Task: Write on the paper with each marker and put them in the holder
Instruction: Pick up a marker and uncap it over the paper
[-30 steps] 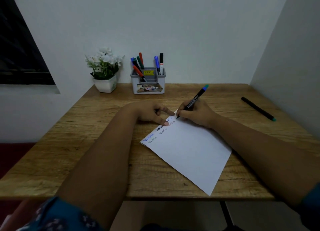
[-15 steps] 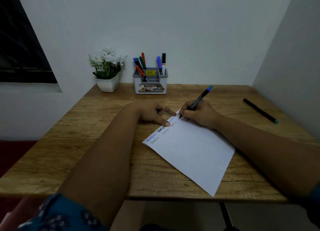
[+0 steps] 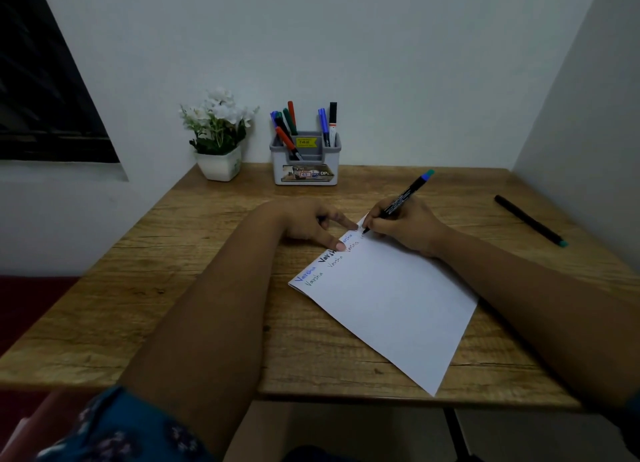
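Paper [image 3: 391,302]: flat on counter [image 3: 194,309], angled.
Right hand [image 3: 407,226]: grip pinching marker [image 3: 403,198], tip on paper's far corner.
Left hand [image 3: 311,224]: fingers spread, pressing paper's edge.
Holder [image 3: 306,165]: far back, holding 6 markers.
Spare marker [image 3: 530,220]: on counter, right.

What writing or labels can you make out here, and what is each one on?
"Varsha", handwritten several times in blue, black and thinner ink: on the paper, near its top edge.
"OP" and "42": on the picture label of the holder.
Yellow sticker on the holder: too small to read.
Print on the marker in the right hand: blurred.
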